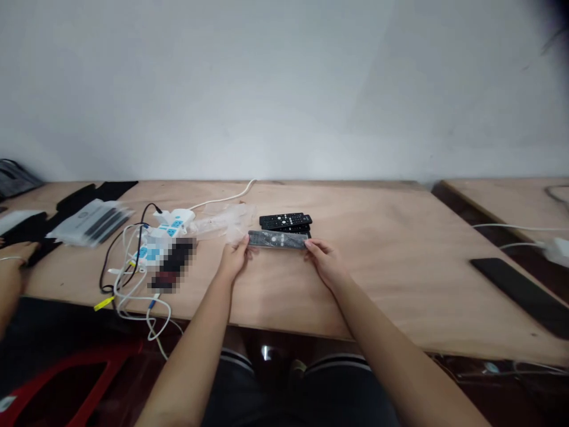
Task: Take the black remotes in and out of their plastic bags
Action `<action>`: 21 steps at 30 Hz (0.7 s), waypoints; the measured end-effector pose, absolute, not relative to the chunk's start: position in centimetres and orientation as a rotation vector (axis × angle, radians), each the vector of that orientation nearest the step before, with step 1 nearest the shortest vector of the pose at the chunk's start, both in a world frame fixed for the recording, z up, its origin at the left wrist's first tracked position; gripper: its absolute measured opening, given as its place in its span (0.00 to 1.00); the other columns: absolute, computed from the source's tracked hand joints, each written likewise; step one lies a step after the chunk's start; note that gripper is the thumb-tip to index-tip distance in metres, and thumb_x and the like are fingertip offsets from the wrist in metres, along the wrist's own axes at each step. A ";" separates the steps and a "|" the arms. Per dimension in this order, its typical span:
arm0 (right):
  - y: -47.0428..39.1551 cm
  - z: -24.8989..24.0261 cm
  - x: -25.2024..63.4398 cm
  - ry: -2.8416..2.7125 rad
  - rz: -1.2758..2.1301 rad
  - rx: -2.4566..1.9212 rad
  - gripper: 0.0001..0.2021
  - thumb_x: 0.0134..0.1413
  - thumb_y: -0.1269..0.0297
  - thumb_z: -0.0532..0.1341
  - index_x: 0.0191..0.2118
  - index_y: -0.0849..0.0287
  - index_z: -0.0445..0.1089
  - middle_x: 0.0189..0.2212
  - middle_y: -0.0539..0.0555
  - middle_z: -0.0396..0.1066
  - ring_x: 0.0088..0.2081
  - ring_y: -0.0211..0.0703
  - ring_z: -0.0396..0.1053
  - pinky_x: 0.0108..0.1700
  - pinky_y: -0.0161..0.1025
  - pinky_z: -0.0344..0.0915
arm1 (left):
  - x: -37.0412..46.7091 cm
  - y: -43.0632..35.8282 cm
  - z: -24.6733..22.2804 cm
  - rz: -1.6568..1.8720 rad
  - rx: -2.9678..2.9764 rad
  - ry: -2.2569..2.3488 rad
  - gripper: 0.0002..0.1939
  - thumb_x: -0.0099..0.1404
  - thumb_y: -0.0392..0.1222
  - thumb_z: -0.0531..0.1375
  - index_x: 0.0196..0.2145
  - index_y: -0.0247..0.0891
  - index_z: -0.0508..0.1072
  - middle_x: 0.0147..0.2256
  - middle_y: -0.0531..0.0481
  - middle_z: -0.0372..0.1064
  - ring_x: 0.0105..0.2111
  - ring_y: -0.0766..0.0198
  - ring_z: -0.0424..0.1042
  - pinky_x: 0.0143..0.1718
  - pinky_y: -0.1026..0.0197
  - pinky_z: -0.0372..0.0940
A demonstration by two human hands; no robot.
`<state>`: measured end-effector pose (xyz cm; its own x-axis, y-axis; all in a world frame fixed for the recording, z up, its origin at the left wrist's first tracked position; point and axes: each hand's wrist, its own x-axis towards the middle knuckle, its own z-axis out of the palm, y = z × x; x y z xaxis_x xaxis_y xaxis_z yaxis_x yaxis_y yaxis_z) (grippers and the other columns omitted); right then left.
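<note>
A dark remote control in a clear plastic sleeve (pixel 278 239) is stretched lengthwise between my two hands, just above the table. My left hand (pixel 235 258) pinches its left end, and my right hand (pixel 326 261) pinches the right end. Right behind it lies a small pile of black remotes (pixel 284 221), partly hidden by the wrapped one. Crumpled clear plastic (pixel 217 222) lies to the left of the pile, near my left hand.
White power strips (pixel 171 228) with tangled cables sit left on the wooden table (pixel 400 267), beside a blurred dark object (pixel 173 265). Farther left are plastic-wrapped packs (pixel 91 222) and another person's hand (pixel 20 254). A black flat object (pixel 520 293) lies right.
</note>
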<state>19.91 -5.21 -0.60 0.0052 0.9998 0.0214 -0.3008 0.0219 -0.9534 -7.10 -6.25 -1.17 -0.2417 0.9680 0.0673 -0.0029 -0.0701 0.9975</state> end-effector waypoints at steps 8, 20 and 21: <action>-4.8 -0.8 20.2 -0.926 1.262 -0.981 0.22 0.37 0.48 0.79 0.35 0.55 0.78 0.26 0.50 0.75 0.27 0.39 0.70 0.29 0.38 0.66 | -7.7 -6.1 -0.2 1.718 0.720 1.231 0.27 0.59 0.65 0.67 0.25 0.34 0.75 0.21 0.46 0.74 0.16 0.71 0.63 0.18 0.67 0.53; -4.1 -1.5 20.4 -0.932 1.239 -0.965 0.21 0.37 0.49 0.78 0.35 0.54 0.77 0.27 0.50 0.74 0.27 0.40 0.70 0.27 0.39 0.64 | -7.2 -6.3 0.2 1.585 0.848 1.306 0.19 0.57 0.55 0.71 0.27 0.34 0.76 0.23 0.47 0.75 0.17 0.71 0.64 0.18 0.67 0.54; -4.0 -1.5 20.4 -0.923 1.235 -0.965 0.21 0.37 0.49 0.78 0.35 0.54 0.76 0.26 0.50 0.73 0.27 0.40 0.70 0.27 0.39 0.64 | -7.3 -6.2 0.4 1.605 0.777 1.305 0.19 0.56 0.54 0.72 0.27 0.34 0.75 0.23 0.48 0.74 0.16 0.72 0.63 0.17 0.68 0.53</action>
<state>20.35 -4.02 -1.50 0.1054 0.9935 0.0432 -0.3229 0.0753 -0.9434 -7.28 -6.17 0.39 -0.3986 0.9147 -0.0668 -0.2521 -0.0392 0.9669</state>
